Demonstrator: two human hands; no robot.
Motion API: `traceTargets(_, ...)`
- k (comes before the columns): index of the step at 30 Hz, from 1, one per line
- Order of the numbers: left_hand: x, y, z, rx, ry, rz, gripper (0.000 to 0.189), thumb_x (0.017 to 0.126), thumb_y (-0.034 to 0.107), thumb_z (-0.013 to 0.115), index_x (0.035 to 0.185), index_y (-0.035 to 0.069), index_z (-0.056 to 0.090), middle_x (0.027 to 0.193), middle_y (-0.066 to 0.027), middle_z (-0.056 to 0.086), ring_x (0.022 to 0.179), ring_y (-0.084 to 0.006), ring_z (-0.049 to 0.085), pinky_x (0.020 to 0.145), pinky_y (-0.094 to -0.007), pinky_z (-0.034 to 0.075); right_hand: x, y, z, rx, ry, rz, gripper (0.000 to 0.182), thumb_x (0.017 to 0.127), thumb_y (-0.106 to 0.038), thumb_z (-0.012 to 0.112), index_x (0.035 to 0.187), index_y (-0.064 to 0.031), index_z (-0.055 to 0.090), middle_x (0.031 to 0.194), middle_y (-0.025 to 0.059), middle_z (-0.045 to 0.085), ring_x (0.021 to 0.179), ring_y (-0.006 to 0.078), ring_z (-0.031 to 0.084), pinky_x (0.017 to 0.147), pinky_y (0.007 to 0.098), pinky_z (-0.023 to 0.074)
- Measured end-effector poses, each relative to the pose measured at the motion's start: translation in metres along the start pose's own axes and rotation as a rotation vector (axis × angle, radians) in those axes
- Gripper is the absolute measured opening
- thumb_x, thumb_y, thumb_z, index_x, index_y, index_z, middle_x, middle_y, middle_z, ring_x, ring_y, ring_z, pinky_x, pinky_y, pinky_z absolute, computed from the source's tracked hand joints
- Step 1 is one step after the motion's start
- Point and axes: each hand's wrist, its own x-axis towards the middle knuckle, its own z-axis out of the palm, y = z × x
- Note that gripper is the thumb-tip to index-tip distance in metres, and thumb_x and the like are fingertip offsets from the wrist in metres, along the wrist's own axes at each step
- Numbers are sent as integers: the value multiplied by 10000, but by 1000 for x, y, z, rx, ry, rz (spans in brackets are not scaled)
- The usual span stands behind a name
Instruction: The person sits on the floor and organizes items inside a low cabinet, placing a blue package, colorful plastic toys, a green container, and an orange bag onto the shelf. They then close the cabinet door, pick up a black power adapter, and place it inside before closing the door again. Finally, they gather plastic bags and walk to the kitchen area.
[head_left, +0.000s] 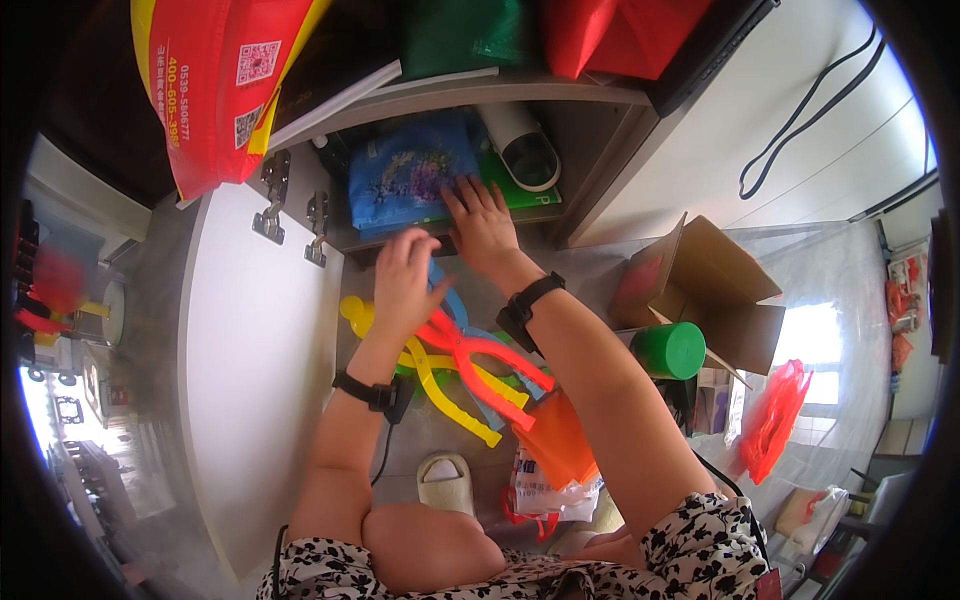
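Observation:
My right hand (480, 223) reaches into the low cabinet with its fingers spread, their tips at the right edge of a blue bag with a flower print (412, 176). A green flat packet (525, 196) lies beside and partly under that bag, with a white cylindrical device (525, 150) on it. My left hand (409, 274), slightly blurred, is in front of the cabinet opening with bent fingers and nothing seen in its grasp. Below it on the floor lie red scissor-like plastic tongs (480, 349), yellow ones (435, 397) and blue ones (454, 304), overlapping one another.
The white cabinet door (259, 315) stands swung out at left on metal hinges (274, 202). At right are an open cardboard box (697, 292), a green-lidded container (675, 350) and a red plastic bag (772, 427). An orange bag (559, 442) lies near my slippers (446, 484). Red bags rest on the cabinet top.

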Motion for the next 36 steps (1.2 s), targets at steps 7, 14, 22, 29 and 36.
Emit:
traceTargets(7,-56,-1,14,97,-526,206,937,485,376,888,1309,103,534,1340,-115,488,1336,-318,374,1127,-506,260,3,-14,-16,0,120,-26,678,799,-203,637,1438,-186,413,1492,204,334,1410,387,255,1176,499,164)
traceTargets(14,-75,15,47,259,-647,345,913,472,320,900,1294,136,548,1333,-117,509,1337,-327,380,1144,-514,226,-14,-15,-41,67,150,-68,717,757,-172,639,1438,-191,417,1504,203,324,1424,380,240,1178,492,165)
traceTargets(22,3,15,7,-59,-183,10,474,740,180,750,1173,80,585,1178,-127,573,1099,-332,540,945,-447,441,-121,-39,-59,664,368,209,366,798,-7,568,1163,-40,584,1193,171,588,1155,365,540,974,413,450)
traceTargets(29,42,-4,33,259,258,129,515,870,269,645,1338,102,508,1391,-131,488,1326,-318,412,1131,-474,263,-253,-44,-28,955,-30,651,201,831,20,572,1031,7,591,1012,146,643,932,266,659,787,352,532)
traceTargets(36,17,-17,33,165,173,89,559,885,240,624,1400,102,456,1475,-121,407,1399,-313,328,1161,-475,209,-243,-53,-39,562,-159,413,479,802,-195,668,1218,-9,520,1194,205,552,1120,363,546,945,450,453)
